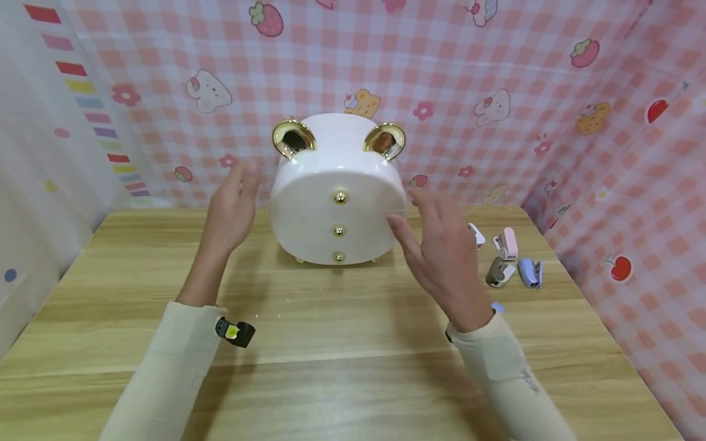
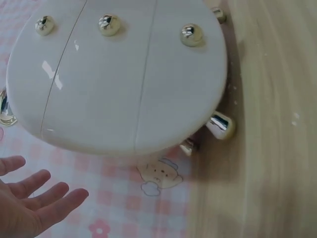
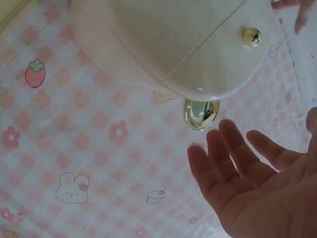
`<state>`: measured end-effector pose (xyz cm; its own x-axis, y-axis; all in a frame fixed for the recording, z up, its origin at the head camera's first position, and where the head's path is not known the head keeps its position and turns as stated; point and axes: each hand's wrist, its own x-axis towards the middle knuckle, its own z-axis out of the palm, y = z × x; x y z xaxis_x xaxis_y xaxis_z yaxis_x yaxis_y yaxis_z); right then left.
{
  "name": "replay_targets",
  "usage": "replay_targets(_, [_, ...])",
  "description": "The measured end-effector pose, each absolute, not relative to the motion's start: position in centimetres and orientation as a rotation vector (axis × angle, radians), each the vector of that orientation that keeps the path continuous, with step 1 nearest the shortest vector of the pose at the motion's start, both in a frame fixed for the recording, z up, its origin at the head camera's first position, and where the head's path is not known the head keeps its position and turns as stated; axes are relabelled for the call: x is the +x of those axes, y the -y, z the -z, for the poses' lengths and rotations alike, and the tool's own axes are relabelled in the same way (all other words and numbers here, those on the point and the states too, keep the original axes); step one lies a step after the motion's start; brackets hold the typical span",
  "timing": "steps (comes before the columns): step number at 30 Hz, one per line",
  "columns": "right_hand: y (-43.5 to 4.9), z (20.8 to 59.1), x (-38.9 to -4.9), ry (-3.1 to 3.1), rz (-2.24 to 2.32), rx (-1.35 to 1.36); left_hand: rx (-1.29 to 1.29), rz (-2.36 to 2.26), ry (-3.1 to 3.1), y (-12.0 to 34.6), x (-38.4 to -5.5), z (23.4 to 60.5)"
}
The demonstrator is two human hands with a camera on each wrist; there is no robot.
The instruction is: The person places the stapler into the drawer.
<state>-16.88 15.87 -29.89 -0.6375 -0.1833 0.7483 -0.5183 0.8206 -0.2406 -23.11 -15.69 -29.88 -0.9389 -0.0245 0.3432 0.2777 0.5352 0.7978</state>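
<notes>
A glossy white rounded drawer box (image 1: 361,208) with two gold ears, three gold knobs and small gold feet stands upright at the back of the table. Seams between its drawers show in the left wrist view, and its drawers are closed. My left hand (image 1: 231,208) hovers to the left of the box, fingers extended and holding nothing. On the other side, my right hand (image 1: 444,257) is raised by the box's right edge with its fingers spread. The right wrist view shows a gap between those fingers (image 3: 230,148) and the box.
Several small staplers lie on the wooden table (image 1: 331,367) at the right: a white one (image 1: 477,236), a pink one (image 1: 507,243), a grey one (image 1: 499,272) and a blue one (image 1: 531,272). A pink checked cloth (image 1: 331,67) hangs behind the box and along the right side.
</notes>
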Motion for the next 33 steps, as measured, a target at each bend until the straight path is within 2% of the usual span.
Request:
replay_targets(9, [-12.9,29.4,-18.0,2.212,-0.613,0.589,-0.153,1.605,2.492,14.1,-25.0,28.4])
replay_targets(33, [-8.4,30.2,-20.6,2.274,-0.555,0.620,-0.193,1.523,2.589,13.7,-26.1,28.6])
